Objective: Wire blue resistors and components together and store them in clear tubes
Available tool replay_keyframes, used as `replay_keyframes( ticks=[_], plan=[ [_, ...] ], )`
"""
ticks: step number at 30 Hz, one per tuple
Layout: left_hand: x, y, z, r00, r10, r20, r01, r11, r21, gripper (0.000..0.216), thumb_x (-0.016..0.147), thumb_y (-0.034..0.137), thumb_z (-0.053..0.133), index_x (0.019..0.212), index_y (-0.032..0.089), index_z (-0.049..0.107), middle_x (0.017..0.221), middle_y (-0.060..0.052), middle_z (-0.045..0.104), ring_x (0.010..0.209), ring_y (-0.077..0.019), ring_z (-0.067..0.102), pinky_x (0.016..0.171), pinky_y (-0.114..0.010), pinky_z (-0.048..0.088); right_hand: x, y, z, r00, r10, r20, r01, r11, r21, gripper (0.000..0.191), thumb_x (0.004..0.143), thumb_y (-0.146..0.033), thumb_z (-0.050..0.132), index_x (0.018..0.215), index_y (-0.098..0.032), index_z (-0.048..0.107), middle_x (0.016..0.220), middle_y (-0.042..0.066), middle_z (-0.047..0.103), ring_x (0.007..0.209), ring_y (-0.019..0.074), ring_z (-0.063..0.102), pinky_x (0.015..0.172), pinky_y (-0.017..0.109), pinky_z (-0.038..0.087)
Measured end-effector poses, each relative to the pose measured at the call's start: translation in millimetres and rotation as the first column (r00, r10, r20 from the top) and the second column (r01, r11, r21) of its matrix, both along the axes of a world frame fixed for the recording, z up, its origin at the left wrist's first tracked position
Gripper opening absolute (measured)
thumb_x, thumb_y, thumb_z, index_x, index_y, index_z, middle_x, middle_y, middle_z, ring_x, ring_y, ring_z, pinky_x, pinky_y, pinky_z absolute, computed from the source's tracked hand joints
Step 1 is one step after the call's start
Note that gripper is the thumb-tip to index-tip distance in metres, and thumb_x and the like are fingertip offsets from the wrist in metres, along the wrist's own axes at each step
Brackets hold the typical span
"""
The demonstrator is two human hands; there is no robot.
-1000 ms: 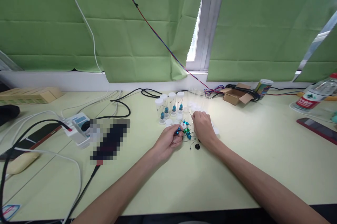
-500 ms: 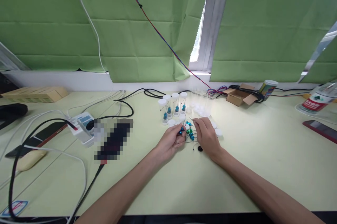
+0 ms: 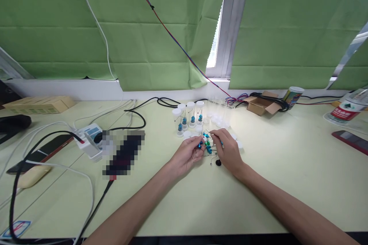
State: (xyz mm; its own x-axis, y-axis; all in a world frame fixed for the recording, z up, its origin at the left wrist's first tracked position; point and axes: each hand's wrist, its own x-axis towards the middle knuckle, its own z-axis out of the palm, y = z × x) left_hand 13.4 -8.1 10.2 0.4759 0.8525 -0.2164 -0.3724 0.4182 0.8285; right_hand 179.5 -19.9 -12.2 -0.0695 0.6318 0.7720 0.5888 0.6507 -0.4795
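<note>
My left hand [image 3: 188, 153] is closed in a pinch on a small blue wire-legged component [image 3: 199, 145]. My right hand [image 3: 227, 148] is also pinched, on a thin wire lead [image 3: 209, 133] just right of it. Between the two hands lies a loose pile of blue and green components [image 3: 208, 146] on the pale green table [image 3: 258, 183]. Behind the pile stand several clear capped vials [image 3: 188, 116], each with a blue component inside. Loose white caps [image 3: 186, 134] lie by the vials. A small black disc [image 3: 218, 163] rests beside my right wrist.
A white power strip [image 3: 89, 139] with black and white cables sits at the left, next to a blurred dark object. A cardboard box [image 3: 258, 105], a can [image 3: 292, 95], a water bottle [image 3: 349, 107] and a red phone [image 3: 349, 138] lie at the right.
Both hands have stayed over the pile; my right hand has shifted slightly toward the left hand and its fingers now reach in over the components. The view has moved a little.
</note>
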Motion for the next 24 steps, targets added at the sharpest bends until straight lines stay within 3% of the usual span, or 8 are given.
replay_keyframes(
  ticks=[14, 24],
  plan=[
    [2, 0, -0.7, 0.999, 0.012, -0.039, -0.011, 0.999, 0.031, 0.023, 0.077, 0.033, 0.071, 0.079, 0.013, 0.06, 0.062, 0.002, 0.053, 0.044, -0.0019, 0.036, 0.042, -0.015, 0.028, 6, -10, 13.7, 0.989, 0.148, 0.032, -0.144, 0.985, -0.094, 0.018, 0.097, -0.021, 0.045, 0.09, -0.02, 0.062, 0.079, 0.005, 0.06, 0.067, 0.0158, 0.054, 0.061, 0.029, 0.045],
    [3, -2, 0.4, 0.997, 0.031, -0.073, -0.025, 0.997, 0.079, 0.021, 0.081, 0.031, 0.065, 0.073, 0.014, 0.054, 0.059, 0.002, 0.051, 0.043, -0.0032, 0.034, 0.041, -0.018, 0.024, 8, -10, 11.7, 0.96, 0.256, 0.118, -0.232, 0.955, -0.185, 0.018, 0.097, -0.02, 0.044, 0.09, -0.019, 0.061, 0.075, 0.003, 0.055, 0.062, 0.0146, 0.049, 0.058, 0.027, 0.043]
  ],
)
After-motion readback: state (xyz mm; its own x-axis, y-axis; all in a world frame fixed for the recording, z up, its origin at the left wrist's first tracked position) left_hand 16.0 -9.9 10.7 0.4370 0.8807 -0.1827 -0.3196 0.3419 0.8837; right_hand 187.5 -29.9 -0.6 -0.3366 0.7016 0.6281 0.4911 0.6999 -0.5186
